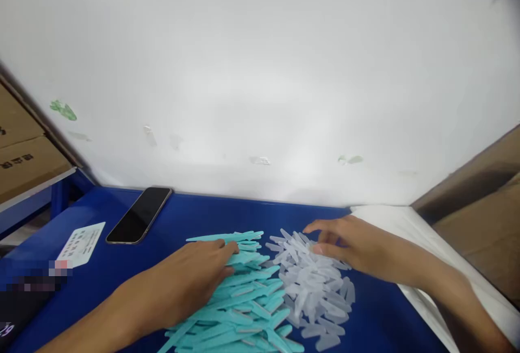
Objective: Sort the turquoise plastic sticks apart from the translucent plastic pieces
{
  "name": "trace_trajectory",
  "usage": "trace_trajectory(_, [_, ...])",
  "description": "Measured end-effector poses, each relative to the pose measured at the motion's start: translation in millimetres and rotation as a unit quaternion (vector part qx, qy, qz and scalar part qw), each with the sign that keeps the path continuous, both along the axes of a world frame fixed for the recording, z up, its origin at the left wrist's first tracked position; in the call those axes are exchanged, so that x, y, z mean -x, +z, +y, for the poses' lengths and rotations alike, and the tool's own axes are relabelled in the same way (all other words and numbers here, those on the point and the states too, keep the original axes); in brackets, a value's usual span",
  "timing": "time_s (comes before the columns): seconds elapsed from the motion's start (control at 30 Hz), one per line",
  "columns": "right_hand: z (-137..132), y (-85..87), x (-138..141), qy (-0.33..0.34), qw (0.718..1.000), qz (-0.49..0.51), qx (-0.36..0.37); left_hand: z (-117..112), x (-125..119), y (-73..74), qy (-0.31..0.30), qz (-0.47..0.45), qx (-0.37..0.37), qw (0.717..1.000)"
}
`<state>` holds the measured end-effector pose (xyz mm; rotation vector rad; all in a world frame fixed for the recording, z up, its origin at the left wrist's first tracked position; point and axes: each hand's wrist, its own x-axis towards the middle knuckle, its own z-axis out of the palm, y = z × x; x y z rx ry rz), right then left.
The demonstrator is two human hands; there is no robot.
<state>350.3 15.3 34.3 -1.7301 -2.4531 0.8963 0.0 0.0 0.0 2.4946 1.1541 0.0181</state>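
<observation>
Lower centre: left hand (189, 280) is covering turquoise sticks (247, 309), grip indistinct; right hand (349, 242), digits apart, should be separating translucent pieces (312, 277) singly.

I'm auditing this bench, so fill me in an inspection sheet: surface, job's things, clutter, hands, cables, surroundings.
Surface: blue table, white sheet at right.
Job's things: teal sticks, piled; pale pieces, heaped right of them.
Clutter: phone, card, pixelated dark object.
Hands: left hand on the sticks, grip unclear; right hand at the pieces, thumb and forefinger apart.
Cables: nothing seen.
Surroundings: white wall, boxes either side.
</observation>
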Motion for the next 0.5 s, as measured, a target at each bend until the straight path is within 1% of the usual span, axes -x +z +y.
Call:
trace_trajectory(0.1, [-0.8,1.7,0.6,-0.004,1.000,0.007,0.015,-5.1,-0.7,-9.2,0.011,0.030,-0.018,0.999])
trace_trajectory(0.2, [-2.6,2.9,2.3,-0.006,1.000,0.013,0.018,-9.1,-0.9,-18.2,0.043,0.032,-0.028,0.998])
trace_trajectory(0.27, [-3.2,2.6,3.2,-0.003,1.000,0.016,0.009,-12.3,-2.9,-17.9,0.047,0.042,-0.013,0.998])
trace_trajectory(0.33, [-3.1,1.0,3.3,0.000,1.000,0.018,-0.001,-15.3,-6.7,-10.1,0.039,0.066,0.018,0.997])
trace_trajectory(0.4, [-2.2,-2.0,2.3,0.002,1.000,0.019,-0.010,-15.1,-9.3,3.0,0.059,0.091,0.033,0.994])
trace_trajectory(0.47, [-0.8,-5.9,0.7,0.004,1.000,0.023,-0.019,-8.6,-4.8,16.8,0.087,0.082,0.010,0.993])
trace_trajectory(0.5, [0.0,-7.7,-0.1,0.006,0.999,0.025,-0.024,-2.5,1.7,23.0,0.107,0.072,-0.008,0.992])
